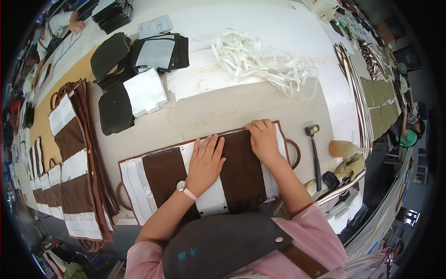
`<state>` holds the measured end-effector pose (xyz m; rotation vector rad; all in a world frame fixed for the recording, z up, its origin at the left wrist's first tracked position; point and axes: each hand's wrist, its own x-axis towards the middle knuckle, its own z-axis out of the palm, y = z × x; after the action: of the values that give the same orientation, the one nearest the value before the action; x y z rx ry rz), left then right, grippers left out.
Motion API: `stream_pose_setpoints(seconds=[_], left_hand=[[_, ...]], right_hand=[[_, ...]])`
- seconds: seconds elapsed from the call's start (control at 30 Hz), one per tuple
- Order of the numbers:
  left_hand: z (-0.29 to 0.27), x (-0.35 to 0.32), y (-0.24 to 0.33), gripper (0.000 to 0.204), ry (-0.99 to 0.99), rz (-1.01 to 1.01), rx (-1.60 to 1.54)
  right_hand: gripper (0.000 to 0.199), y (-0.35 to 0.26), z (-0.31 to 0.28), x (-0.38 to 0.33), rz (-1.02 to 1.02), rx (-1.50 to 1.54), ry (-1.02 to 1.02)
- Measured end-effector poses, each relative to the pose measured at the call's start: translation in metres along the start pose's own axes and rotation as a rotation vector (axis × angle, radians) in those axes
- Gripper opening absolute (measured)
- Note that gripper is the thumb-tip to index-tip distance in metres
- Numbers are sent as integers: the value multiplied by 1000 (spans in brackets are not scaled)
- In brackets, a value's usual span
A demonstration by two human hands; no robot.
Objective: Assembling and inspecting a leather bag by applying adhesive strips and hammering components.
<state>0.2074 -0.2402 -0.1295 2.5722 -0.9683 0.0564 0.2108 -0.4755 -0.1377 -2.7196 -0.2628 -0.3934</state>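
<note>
A flat brown and white bag panel (162, 173) with round handle loops at both ends lies on the grey table in front of me. My left hand (206, 162) rests flat on its middle, fingers spread over a white strip and the brown part; a watch sits on that wrist. My right hand (263, 138) presses with bent fingers on the panel's far edge, near its right end. Neither hand holds anything.
A hammer (315, 156) lies right of the panel, beside a tan bottle (343, 149). A stack of similar panels (79, 162) lies at left. Dark fabric pieces (115, 109), white sheets (145, 91) and tangled white strips (260, 60) sit farther back. Other people work at far left and far right.
</note>
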Motion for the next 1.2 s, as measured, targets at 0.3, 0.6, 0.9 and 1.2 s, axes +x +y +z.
stream_pose_setpoints(seconds=[0.3, 0.6, 0.9, 1.2], left_hand=[[12, -5, -7, 54, 51, 11, 18], [11, -2, -7, 50, 87, 16, 3], [10, -3, -7, 50, 210, -185, 56], [4, -11, -28, 45, 234, -86, 12]], right_hand=[[30, 12, -3, -6, -182, 62, -87], [39, -40, 25, -9, -103, -1, -8], [44, -36, -11, -31, -28, 78, 100], [23, 92, -74, -97, 762, -622, -6]])
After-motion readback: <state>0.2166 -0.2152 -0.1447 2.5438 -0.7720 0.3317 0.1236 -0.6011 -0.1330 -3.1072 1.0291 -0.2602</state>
